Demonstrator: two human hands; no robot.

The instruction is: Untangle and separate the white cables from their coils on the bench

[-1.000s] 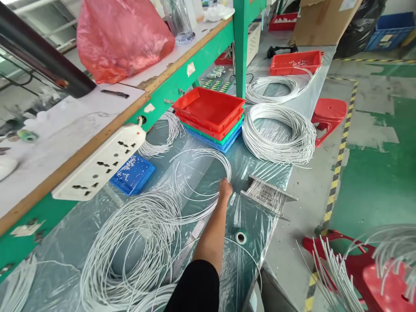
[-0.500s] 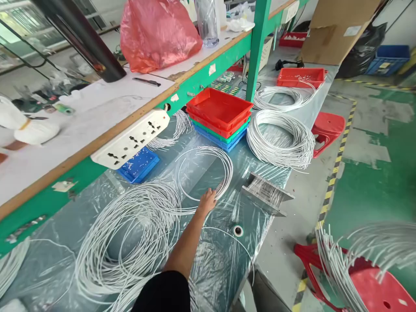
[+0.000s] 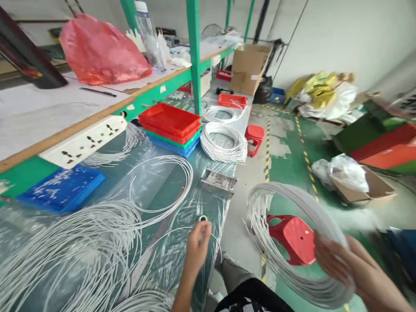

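My right hand (image 3: 351, 268) grips a thick coil of white wires (image 3: 292, 195), held off the table's right edge above a red stool (image 3: 294, 238). My left hand (image 3: 196, 245) is curled at the table's near edge and pinches a thin white wire (image 3: 162, 232) that loops across the plastic sheet. It is just below a small tape roll (image 3: 203, 218). A large loose pile of white wires (image 3: 81, 242) spreads to the left of that hand, and a loop of a few wires (image 3: 185, 182) lies beyond it.
A metal jig (image 3: 218, 182) sits at the table's edge. Stacked red, green and blue trays (image 3: 169, 121) and another wire coil (image 3: 221, 145) lie farther back. A blue tray (image 3: 61, 190) and a power strip (image 3: 84, 141) are at left. Boxes and bags crowd the floor at right.
My left hand pulled back from the wire loop to the table's near edge. My right hand and its wire coil came into view as my head swung right.
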